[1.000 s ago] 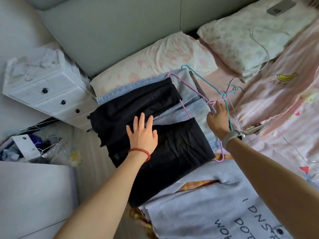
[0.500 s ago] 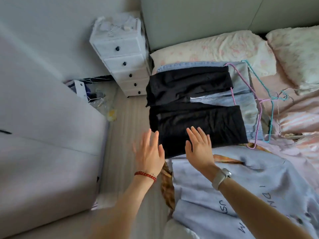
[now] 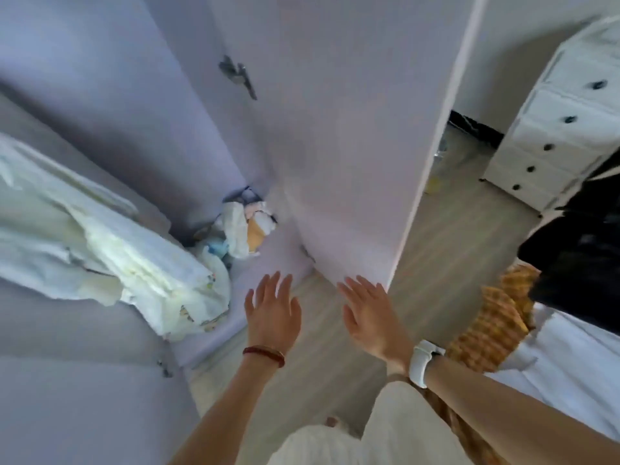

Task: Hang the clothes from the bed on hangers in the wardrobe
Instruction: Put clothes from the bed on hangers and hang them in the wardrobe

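Facing: wardrobe, with its door swung out toward the person and a metal handle on the inner panel.
Left hand: flat, fingers straight and lightly spread, holding nothing, raised over the floor just before the wardrobe's base.
Right hand: likewise flat and empty, fingertips close to the door's lower edge; whether they touch it I cannot tell.
Hands together: apart, side by side, palms down.
Why so held: probably free to reach into the wardrobe, perhaps for hangers; none are visible in this view.
Clothes: on the bed at far right, well apart from both hands. Black garment lies on top, a yellow checked piece hanging off the bed's edge.
Axis: black garment's long side appears to run along the bed edge, away from the person; blur and cropping leave this unsure.
Inside wardrobe: white bedding bunched at left, a small heap of cloth in the corner.
Beyond door: white drawers.
Progress: nothing is in hand for hanging.
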`<state>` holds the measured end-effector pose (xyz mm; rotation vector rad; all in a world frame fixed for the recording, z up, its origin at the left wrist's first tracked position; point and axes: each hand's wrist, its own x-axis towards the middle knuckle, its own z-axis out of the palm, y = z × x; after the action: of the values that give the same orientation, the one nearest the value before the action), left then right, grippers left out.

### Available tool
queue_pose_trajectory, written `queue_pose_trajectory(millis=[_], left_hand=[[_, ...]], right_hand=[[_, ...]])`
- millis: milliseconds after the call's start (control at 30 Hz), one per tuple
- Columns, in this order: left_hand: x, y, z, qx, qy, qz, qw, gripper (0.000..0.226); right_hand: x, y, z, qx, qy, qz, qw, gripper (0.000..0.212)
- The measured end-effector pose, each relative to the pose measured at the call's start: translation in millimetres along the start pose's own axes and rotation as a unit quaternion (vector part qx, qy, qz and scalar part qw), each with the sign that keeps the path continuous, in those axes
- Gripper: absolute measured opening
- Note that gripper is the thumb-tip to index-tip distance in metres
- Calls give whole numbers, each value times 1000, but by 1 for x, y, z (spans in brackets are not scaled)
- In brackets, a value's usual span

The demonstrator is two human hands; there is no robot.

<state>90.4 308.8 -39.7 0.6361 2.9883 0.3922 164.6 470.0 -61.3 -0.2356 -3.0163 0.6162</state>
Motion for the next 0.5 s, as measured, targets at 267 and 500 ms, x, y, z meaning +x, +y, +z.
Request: queue_pose_trajectory(millis=[267,500], left_hand=[[-37,-171,-110,-12,157,-218,963,49],[-2,-269,-197,17,288,-241,927,55]], right_hand=[[101,-171,23,17,-23,-192,981,44],[217,-312,10,161,41,-284,944,40]])
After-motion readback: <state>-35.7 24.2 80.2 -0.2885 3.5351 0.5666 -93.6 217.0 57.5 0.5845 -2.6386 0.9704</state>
